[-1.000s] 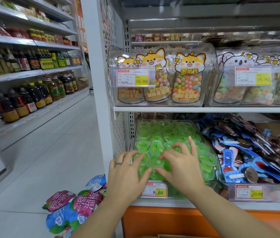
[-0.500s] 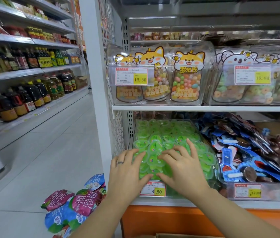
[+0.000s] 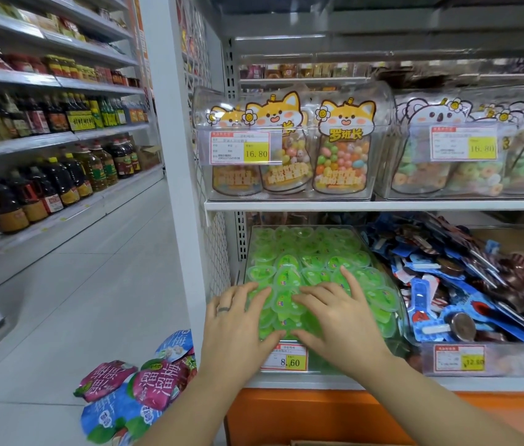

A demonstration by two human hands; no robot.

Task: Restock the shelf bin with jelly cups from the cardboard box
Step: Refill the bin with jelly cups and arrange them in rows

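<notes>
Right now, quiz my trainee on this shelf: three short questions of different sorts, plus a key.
1. True or false: the left hand and the right hand both lie on the green jelly cups in the shelf bin.
2. That bin's price tag reads: A) 8.60 B) 12.80 C) 16.80
3. Fill in: the ring is on the ___ hand.
Key: 1 true; 2 A; 3 left.

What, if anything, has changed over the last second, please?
Nothing clearly moved. The left hand and right hand still press flat on the jelly cups at the front of the shelf bin; nothing was gripped or released.
</notes>
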